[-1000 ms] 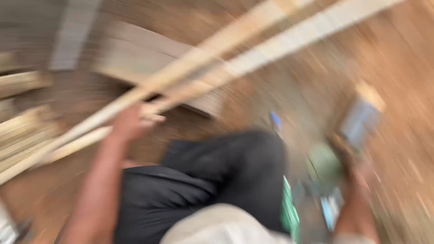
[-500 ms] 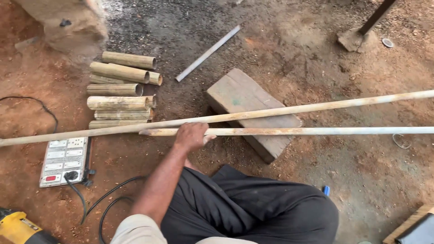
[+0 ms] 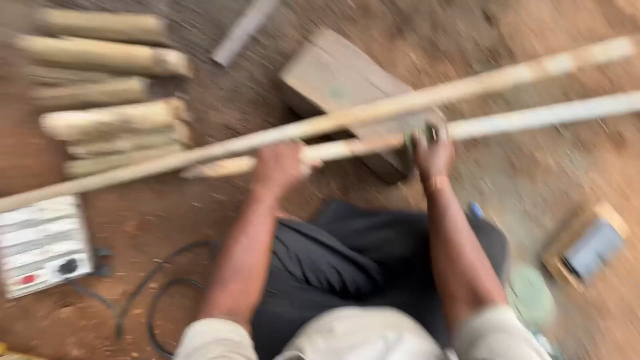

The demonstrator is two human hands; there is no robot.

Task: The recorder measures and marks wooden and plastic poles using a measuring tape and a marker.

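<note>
While the left hand [image 3: 280,167] grips a thin pole [image 3: 533,120] braced on a wooden block [image 3: 340,80], the right hand [image 3: 432,157] presses a small green-edged object against it, steadying it.

Two poles [image 3: 347,120] cross the block [image 3: 340,87], one behind the other. Cut lengths [image 3: 107,113] lie far left. The power strip [image 3: 43,243] lies near left.

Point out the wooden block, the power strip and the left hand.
wooden block [image 3: 340,77], head view, on its flat top face.
power strip [image 3: 41,243], head view, middle of its pale top.
left hand [image 3: 280,167], head view, back of the hand on the shorter pole.
</note>
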